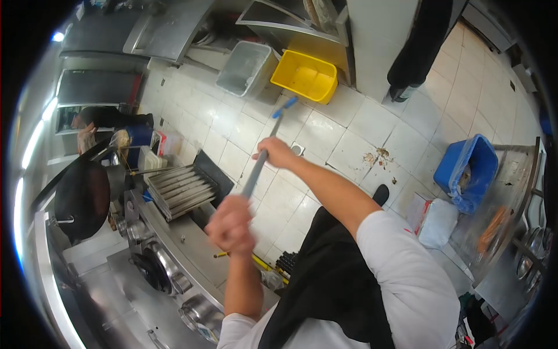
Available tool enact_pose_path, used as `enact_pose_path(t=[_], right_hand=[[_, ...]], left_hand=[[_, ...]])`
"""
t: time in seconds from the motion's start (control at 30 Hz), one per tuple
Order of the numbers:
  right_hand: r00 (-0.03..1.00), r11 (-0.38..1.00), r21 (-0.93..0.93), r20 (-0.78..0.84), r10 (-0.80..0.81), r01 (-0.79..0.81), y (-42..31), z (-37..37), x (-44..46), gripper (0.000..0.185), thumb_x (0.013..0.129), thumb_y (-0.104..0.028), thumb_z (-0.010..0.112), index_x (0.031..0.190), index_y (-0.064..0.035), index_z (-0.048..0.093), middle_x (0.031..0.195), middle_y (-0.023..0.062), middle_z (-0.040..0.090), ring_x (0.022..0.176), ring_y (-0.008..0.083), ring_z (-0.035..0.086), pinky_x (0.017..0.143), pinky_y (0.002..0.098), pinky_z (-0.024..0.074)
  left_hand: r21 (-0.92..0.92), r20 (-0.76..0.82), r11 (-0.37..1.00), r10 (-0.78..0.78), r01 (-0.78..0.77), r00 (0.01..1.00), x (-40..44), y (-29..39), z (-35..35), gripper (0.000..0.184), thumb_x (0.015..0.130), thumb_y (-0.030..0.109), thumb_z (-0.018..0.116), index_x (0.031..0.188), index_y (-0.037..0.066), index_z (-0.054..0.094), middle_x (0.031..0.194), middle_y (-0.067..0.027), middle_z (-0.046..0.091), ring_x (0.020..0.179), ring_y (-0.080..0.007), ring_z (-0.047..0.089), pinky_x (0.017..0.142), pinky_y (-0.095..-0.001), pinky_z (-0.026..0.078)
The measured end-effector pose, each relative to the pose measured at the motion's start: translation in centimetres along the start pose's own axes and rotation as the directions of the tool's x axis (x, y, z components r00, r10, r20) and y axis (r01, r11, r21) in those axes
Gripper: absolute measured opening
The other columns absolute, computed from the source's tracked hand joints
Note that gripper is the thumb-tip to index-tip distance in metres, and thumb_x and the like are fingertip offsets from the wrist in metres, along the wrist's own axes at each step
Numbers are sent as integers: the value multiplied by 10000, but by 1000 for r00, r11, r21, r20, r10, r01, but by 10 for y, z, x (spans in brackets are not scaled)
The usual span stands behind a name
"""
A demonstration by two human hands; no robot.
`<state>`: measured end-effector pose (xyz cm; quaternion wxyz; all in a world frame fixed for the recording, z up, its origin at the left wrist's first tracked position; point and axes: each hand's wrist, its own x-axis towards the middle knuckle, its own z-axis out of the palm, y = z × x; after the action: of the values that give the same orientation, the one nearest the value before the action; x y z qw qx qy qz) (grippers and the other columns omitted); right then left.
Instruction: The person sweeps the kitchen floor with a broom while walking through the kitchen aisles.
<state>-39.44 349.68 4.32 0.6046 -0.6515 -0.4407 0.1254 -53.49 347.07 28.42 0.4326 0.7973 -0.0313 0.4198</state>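
Note:
A long grey pole with a blue head (pixel 253 175) slants away from me across the floor. Its blue head is small and far off, and whether it is a broom or a squeegee I cannot tell. My left hand (pixel 231 225) is closed around the near end, slightly blurred. Farther along, my right hand (pixel 275 153) wraps the shaft with its fingers. The head is on or just above the white tiles, close to a yellow bin (pixel 308 74). Brown food debris (pixel 379 160) lies scattered on the tiles to the right of my hands.
A grey bin (pixel 247 67) stands beside the yellow one. At right are a blue lined bin (pixel 465 174) and a white bag (pixel 439 224). The steel cooking counter (pixel 192 244) and a large wok (pixel 81 200) are at left. Another person (pixel 107 119) bends at the far left.

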Motion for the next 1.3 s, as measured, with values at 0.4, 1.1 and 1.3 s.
enact_pose_path(t=[0.4, 1.1, 1.3], right_hand=[[970, 964, -171, -169, 174, -203, -36, 16, -86, 408, 844, -283, 746, 624, -72, 474, 621, 108, 482, 624, 318, 520, 605, 438, 400], [926, 993, 62, 370, 69, -99, -59, 133, -145, 430, 895, -331, 676, 605, -58, 513, 674, 133, 552, 729, 364, 565, 684, 474, 444], [968, 999, 27, 250, 19, -27, -139, 29, -258, 413, 855, -256, 704, 554, -94, 474, 596, 86, 523, 632, 305, 545, 628, 412, 395]], left_hand=[[-320, 91, 930, -160, 181, 983, -27, -4, -60, 202, 832, 108, 556, 643, 61, 502, 534, -64, 530, 432, -203, 517, 503, -367, 513], [159, 157, 964, -239, 215, 958, -137, 58, -90, 74, 756, -3, 602, 721, 28, 545, 663, -89, 575, 586, -271, 607, 612, -386, 555], [-242, -143, 941, -274, 235, 951, -158, 191, -60, 301, 939, 175, 593, 674, 44, 535, 603, -64, 573, 538, -234, 609, 564, -399, 567]])
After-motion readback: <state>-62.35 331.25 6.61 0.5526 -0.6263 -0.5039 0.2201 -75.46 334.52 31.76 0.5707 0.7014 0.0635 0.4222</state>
